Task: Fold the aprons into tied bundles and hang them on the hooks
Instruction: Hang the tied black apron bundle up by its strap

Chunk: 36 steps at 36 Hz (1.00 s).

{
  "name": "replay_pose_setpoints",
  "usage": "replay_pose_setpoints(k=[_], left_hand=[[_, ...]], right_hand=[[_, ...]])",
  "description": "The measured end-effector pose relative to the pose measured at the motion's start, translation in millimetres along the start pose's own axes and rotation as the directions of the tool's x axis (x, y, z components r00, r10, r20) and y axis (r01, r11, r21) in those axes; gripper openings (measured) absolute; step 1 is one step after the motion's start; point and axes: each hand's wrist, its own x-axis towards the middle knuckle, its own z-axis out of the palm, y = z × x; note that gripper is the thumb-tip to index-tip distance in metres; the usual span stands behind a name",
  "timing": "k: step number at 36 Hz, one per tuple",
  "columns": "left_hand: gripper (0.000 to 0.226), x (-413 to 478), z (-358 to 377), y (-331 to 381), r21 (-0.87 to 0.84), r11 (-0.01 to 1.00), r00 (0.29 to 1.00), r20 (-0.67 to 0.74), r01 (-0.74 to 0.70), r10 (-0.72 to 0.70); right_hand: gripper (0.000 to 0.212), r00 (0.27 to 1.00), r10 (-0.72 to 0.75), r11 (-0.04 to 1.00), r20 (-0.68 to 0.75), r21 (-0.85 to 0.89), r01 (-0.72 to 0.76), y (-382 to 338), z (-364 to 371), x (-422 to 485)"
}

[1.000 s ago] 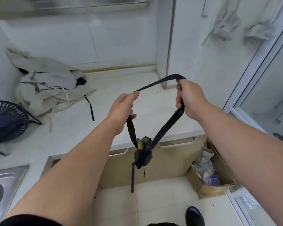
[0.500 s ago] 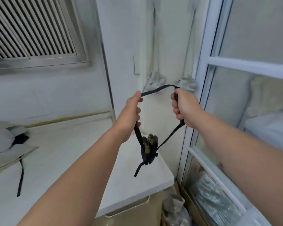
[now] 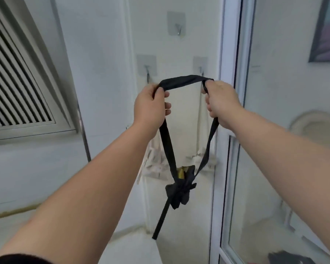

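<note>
The strap and the knotted apron bundle are matt black cloth, the top hook is shiny metal on a glossy clear plastic pad, the pale bundles behind look like rough cloth, and the louvred vent is dull metal.

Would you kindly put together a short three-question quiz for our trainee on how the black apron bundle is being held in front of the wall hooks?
1. True or false: the left hand and the right hand both grip the black strap loop.
2. Which of the three wall hooks has nothing hanging on it? A) top B) lower left C) lower right
3. Fill in: the black bundle hangs ___ the two hands.

Key: 1 true. 2 A, the top hook. 3 below.
</note>
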Motion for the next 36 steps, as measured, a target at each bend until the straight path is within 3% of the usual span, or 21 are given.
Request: replay_pose_setpoints(k=[6,12,18,21,25,28,32,36], left_hand=[[0.013,68.9,11.3,19.2,0.078,0.974,0.977,0.009,-0.214,0.214],[0.011,134.8,27.1,27.9,0.198,0.911,0.93,0.011,-0.363,0.368],[0.012,188.0,43.1,37.8,0.304,0.878,0.903,-0.103,-0.371,0.417],[0.01,200.8,49.1,42.8,0.507,0.786,0.885,-0.09,-0.354,0.457],[0.009,202.3,47.2,41.8,0.635,0.704,0.904,-0.019,-0.319,0.427],[0.016,194.7,46.8,33.5,0.68,0.675,0.946,0.089,-0.286,0.311],[0.001,184.0,48.9,34.1,0.687,0.668,0.951,0.122,-0.287,0.283],[0.005,174.6,48.4,28.8,0.697,0.641,0.945,0.187,-0.321,0.27]], right_hand=[[0.034,0.987,-0.141,0.99,-0.074,0.003,0.142,-34.8,20.8,69.8],[0.051,0.961,-0.26,0.961,-0.099,-0.126,0.247,-56.5,33.5,133.9],[0.051,0.946,-0.298,0.948,-0.125,-0.159,0.278,-71.9,41.3,183.6],[0.048,0.949,-0.292,0.942,-0.118,-0.21,0.264,-73.8,45.7,196.8],[0.044,0.965,-0.256,0.945,-0.054,-0.227,0.237,-58.3,49.3,195.6],[0.038,0.985,-0.173,0.969,-0.008,-0.178,0.169,-43.9,47.4,188.6],[0.037,0.996,-0.025,0.989,0.091,-0.145,0.038,-43.2,41.9,176.9],[0.04,0.991,-0.035,0.99,0.129,-0.135,0.052,-37.9,43.0,165.1]])
